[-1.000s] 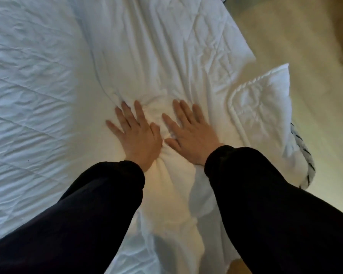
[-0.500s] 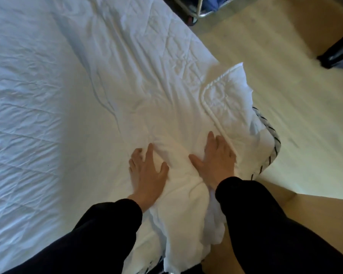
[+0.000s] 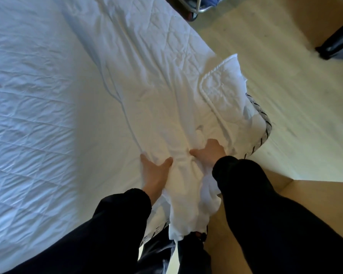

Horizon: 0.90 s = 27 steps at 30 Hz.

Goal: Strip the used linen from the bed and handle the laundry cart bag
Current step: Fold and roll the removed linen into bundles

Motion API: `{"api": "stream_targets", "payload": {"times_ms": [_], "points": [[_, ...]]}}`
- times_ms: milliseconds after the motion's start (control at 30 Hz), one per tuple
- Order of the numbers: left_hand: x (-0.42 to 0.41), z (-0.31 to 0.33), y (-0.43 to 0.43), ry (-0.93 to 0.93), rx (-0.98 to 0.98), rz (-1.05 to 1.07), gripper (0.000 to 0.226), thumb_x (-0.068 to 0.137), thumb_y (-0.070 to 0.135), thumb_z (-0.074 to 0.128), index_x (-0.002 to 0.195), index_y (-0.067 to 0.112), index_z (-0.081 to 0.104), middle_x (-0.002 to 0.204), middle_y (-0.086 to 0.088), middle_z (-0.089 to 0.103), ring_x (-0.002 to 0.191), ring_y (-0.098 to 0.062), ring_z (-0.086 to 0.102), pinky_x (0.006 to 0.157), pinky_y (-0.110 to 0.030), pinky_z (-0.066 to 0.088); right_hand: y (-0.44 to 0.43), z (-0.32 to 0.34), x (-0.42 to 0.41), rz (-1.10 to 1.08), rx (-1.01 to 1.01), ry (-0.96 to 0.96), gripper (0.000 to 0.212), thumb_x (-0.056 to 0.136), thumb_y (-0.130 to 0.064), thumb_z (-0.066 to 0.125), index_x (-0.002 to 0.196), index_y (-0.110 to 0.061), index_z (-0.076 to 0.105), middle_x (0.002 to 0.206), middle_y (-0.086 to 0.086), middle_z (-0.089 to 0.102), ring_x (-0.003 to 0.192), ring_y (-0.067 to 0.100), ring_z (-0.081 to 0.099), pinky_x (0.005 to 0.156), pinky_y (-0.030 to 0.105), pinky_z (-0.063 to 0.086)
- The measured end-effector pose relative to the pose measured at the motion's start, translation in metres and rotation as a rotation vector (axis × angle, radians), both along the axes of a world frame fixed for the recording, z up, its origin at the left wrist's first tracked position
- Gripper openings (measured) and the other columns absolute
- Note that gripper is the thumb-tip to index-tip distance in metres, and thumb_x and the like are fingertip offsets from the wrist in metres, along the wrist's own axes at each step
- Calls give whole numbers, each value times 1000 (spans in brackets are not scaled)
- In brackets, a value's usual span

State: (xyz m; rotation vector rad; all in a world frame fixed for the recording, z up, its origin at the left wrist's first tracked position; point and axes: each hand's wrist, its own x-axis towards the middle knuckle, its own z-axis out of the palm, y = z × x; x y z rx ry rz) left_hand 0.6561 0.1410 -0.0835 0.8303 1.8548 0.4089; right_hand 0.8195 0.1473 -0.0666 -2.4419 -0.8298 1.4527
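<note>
Left hand: my left hand (image 3: 155, 171) is grasping, with the thumb on top of the gathered fold and the fingers tucked under its edge, so the cloth is pinched.
Right hand: my right hand (image 3: 208, 153) is clenched into the same bunch. The fingers curl down into the fabric and the tips are buried, so I cannot see them.
Between my hands: the white sheet (image 3: 147, 80) is drawn into a tight ridge. A tail of it hangs over the near edge of the bed (image 3: 38, 135), between my dark sleeves (image 3: 246, 194).
Sheet farther out: it runs up the bed as a long wrinkled band, lying loose, not tucked.
Bed corner: just right of my right hand, a corner of the quilted pad (image 3: 220, 84) is folded back. The striped mattress (image 3: 265, 125) shows beneath it.
Laundry cart: I take the metal frame with blue cloth at the top edge for the laundry cart (image 3: 200, 5). It stands on the floor (image 3: 275, 95), well apart from my hands.
Step in hand: I judge this to be gathering the used sheet off the bed. The cart bag is not yet touched.
Next move: haul the band toward me, bunching as it comes. The loose pad corner must not come along with it. After that the bundle has to be carried round to the cart.
</note>
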Motion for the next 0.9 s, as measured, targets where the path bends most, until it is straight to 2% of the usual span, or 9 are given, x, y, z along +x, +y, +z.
{"api": "stream_targets", "payload": {"times_ms": [100,167,267,333,433,500,600,767,900], "points": [[-7,8,4,-120,-50,70,48,72,24,78,112,8,58,98,-1,66,84,-16,62,73,-30,48,6,11,-3,-161,-8,223,48,75,-27,71,114,-4,53,101,11,63,84,27,61,62,30,47],[-11,18,9,-126,3,39,30,78,20,74,103,9,62,86,5,64,76,-8,60,69,-27,47,9,20,-7,-222,-11,278,40,76,-22,68,109,-4,52,97,11,63,81,26,61,62,29,48],[-19,31,19,-94,107,-35,18,85,15,66,101,9,62,80,9,61,71,0,56,53,-11,42,15,33,-9,-210,-6,268,40,74,-24,66,106,-3,55,93,9,63,80,25,61,66,31,47],[-27,41,27,-86,160,-61,14,87,11,64,100,7,62,78,8,62,68,0,57,48,-7,41,22,47,-13,-251,40,285,28,74,-16,63,96,-2,53,84,9,56,70,23,54,57,27,41],[-37,59,44,-129,216,-47,11,89,11,63,99,8,62,80,5,64,69,-6,60,52,-9,44,38,70,-21,-325,148,317,8,75,0,59,74,-3,51,72,11,52,60,22,49,49,21,38],[-42,71,57,-140,260,-23,6,90,11,62,96,9,62,78,4,64,68,-10,60,52,-10,45,52,86,-24,-330,216,292,15,74,4,59,65,-6,53,65,9,54,56,21,49,48,21,38],[-47,89,81,-137,321,20,4,90,12,62,93,10,61,76,5,64,64,-4,58,51,-8,44,78,105,-25,-322,278,289,13,73,6,60,65,-5,56,59,7,55,49,19,50,38,15,36],[-48,111,121,-74,385,47,15,91,15,62,79,10,55,71,2,58,61,-7,54,47,-7,39,116,117,-24,-287,340,320,18,72,8,60,61,-7,59,47,0,56,43,15,51,42,16,38],[-48,139,164,-22,457,52,15,91,18,62,96,4,62,86,-5,65,75,-16,62,58,-12,45,155,150,-23,-218,427,369,14,76,8,60,73,-5,60,51,0,56,34,6,48,35,12,33]]}}
